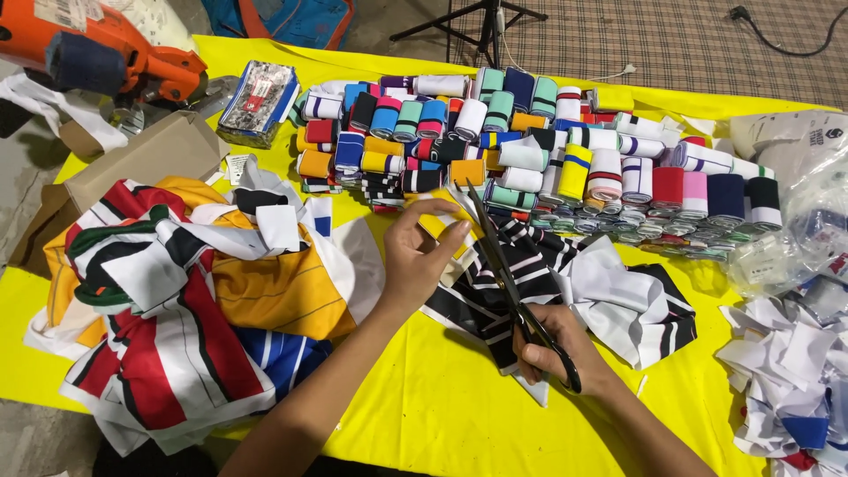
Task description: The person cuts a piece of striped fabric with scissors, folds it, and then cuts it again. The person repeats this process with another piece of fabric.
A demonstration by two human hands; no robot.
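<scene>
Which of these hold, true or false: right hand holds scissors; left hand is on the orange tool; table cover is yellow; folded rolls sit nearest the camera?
1. The right hand holds the scissors. True.
2. The left hand is on the orange tool. False: it pinches the striped cloth by the blades.
3. The table cover is yellow. True.
4. The folded rolls sit nearest the camera. False: they lie at the far side, beyond the hands.

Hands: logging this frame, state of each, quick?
Left hand: pinching black-and-white striped fabric piece.
Right hand: closed on black-handled scissors.
</scene>
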